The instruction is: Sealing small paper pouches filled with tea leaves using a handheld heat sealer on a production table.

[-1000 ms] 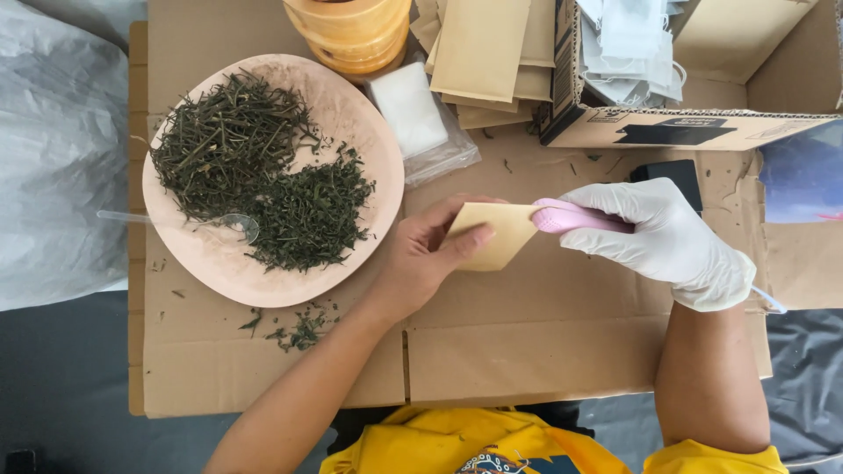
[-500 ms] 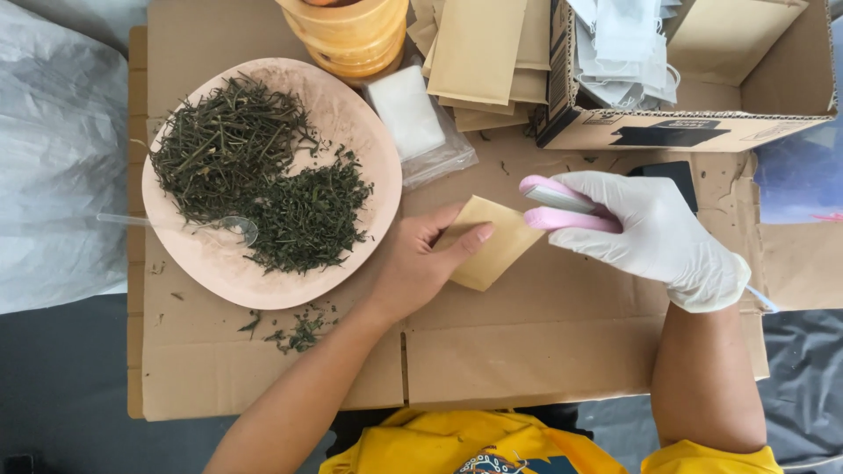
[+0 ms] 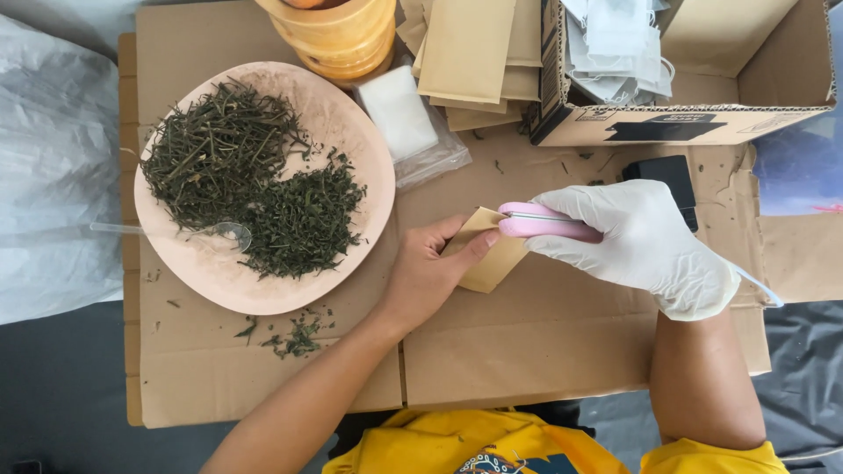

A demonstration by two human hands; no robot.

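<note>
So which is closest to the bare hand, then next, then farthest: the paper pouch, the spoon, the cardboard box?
From the left hand:
1. Pouch, touching its fingers.
2. Spoon, to the left on the plate.
3. Box, far up on the right.

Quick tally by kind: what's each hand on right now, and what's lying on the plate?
Paper pouch, under left hand: 1
Pink tool, in gloved right hand: 1
Herb piles on plate: 2
Clear spoon: 1
Total: 5
</note>
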